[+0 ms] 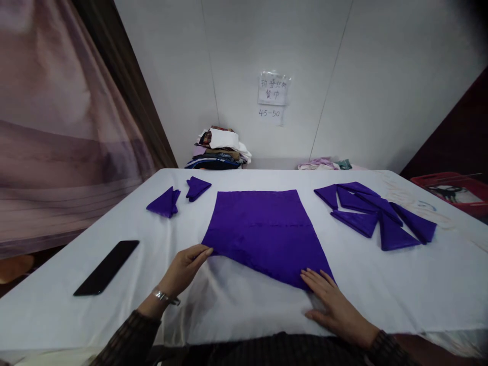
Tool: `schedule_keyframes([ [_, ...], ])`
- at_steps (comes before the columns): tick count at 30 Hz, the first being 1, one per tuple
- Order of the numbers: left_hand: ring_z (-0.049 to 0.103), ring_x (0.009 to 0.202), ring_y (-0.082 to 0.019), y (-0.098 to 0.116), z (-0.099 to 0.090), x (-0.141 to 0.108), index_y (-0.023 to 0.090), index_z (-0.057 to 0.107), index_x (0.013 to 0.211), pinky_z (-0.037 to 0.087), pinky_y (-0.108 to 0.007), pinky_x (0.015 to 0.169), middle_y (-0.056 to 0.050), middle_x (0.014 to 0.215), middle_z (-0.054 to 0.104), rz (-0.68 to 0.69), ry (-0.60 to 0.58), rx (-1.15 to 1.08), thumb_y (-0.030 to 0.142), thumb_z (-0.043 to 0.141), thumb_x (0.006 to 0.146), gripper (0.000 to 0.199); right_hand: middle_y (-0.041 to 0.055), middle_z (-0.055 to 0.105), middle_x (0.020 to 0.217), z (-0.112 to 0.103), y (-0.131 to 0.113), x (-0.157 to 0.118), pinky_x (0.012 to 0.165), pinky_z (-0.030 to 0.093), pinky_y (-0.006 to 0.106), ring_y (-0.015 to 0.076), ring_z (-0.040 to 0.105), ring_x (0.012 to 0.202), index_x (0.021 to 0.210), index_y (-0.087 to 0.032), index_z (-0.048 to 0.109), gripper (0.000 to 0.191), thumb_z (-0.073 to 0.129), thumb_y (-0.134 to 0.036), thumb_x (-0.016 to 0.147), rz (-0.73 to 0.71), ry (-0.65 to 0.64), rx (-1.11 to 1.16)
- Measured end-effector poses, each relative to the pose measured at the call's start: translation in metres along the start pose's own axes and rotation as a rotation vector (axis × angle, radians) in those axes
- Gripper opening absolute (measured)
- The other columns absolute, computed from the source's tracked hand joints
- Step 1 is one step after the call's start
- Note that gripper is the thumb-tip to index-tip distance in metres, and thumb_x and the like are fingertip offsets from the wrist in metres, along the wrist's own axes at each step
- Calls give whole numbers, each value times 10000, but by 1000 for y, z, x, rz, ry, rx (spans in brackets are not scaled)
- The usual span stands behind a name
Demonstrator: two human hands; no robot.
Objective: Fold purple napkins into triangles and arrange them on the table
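A purple cloth napkin (263, 229) lies spread out in the middle of the white-covered table (229, 310). My left hand (186, 269) pinches its near left corner, and the near edge there is lifted a little and runs slantwise. On the near right corner rests my right hand (331, 305), its fingers stretched flat over the cloth and the thumb apart. Several folded purple napkins (358, 203) lie in a group to the right, mostly as triangles. Two more stand at the back left, a folded napkin (165, 202) and a smaller folded napkin (198, 188).
A black phone (108, 268) lies on the left of the table. Behind the far edge are a pile of folded clothes (219, 147) and some pink fabric (320, 163). A red basket (453, 185) is at the far right. Handwritten paper signs (273, 90) hang on the wall.
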State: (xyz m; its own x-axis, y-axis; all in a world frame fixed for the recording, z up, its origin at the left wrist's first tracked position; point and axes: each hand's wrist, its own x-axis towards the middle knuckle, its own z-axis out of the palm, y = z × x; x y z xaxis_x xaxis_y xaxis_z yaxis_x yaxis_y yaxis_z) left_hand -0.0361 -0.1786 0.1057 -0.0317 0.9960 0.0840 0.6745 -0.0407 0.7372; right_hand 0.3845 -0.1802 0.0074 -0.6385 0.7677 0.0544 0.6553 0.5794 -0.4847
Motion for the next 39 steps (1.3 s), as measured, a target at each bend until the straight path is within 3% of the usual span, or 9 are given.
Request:
schedule_keyframes([
  [4, 594, 723, -153, 11, -5, 8, 207, 662, 747, 474, -239, 691, 0, 753, 669, 73, 123, -32, 480, 516, 799, 314, 108, 651, 1113, -2, 13, 6, 982, 393, 488, 256, 584, 1052, 1094, -199, 645, 314, 425, -246, 876, 35, 183, -56],
  [8, 583, 736, -157, 13, -9, 3, 201, 658, 704, 471, -245, 687, -7, 743, 656, 49, 111, -99, 462, 558, 772, 288, 85, 677, 1016, -34, 25, -4, 866, 486, 394, 248, 615, 947, 932, -212, 676, 262, 455, -335, 864, 167, 224, 75],
  [11, 550, 699, -147, 11, -14, -7, 198, 655, 706, 462, -245, 648, -3, 720, 626, -22, -29, -141, 459, 559, 768, 284, 64, 682, 951, -73, 23, -22, 810, 500, 339, 234, 619, 893, 939, -213, 667, 294, 481, -421, 845, 320, 174, 272],
  [15, 468, 582, -111, 11, -19, -20, 197, 633, 684, 416, -221, 553, 26, 624, 549, -114, -270, -214, 464, 548, 772, 294, 22, 628, 718, -123, 16, -40, 644, 485, 268, 187, 574, 706, 773, -205, 651, 280, 571, -473, 787, 436, 11, 468],
  [18, 443, 555, -108, 8, -17, -14, 194, 616, 634, 399, -223, 539, 37, 573, 518, -143, -333, -220, 490, 543, 768, 333, 16, 607, 685, -141, 17, -31, 633, 470, 270, 176, 553, 678, 746, -196, 644, 297, 620, -492, 738, 490, 52, 549],
  [26, 547, 611, -163, -18, 9, 80, 177, 691, 666, 434, -254, 561, -1, 617, 636, -233, -110, -84, 582, 608, 630, 415, 27, 634, 769, -113, 86, 80, 678, 461, 321, 171, 575, 705, 917, -165, 631, 421, 697, -439, 604, 451, 439, 678],
  [29, 550, 608, -156, -30, 20, 119, 178, 693, 653, 418, -241, 548, 8, 601, 632, -229, -10, 57, 550, 598, 638, 384, 17, 621, 727, -99, 112, 124, 633, 455, 294, 157, 567, 673, 919, -158, 627, 369, 654, -376, 623, 480, 535, 565],
  [33, 567, 608, -156, -47, 35, 159, 172, 688, 690, 400, -233, 538, 7, 584, 626, -281, 85, 215, 490, 593, 674, 333, -4, 570, 638, -84, 135, 165, 599, 431, 287, 154, 534, 613, 920, -136, 635, 331, 617, -287, 625, 543, 578, 420],
  [39, 604, 729, -198, -67, 52, 188, 175, 685, 811, 410, -260, 614, -47, 748, 683, -320, 154, 315, 468, 578, 722, 324, 13, 581, 691, -70, 156, 189, 664, 411, 296, 175, 539, 677, 969, -145, 652, 348, 604, -255, 642, 580, 583, 213],
])
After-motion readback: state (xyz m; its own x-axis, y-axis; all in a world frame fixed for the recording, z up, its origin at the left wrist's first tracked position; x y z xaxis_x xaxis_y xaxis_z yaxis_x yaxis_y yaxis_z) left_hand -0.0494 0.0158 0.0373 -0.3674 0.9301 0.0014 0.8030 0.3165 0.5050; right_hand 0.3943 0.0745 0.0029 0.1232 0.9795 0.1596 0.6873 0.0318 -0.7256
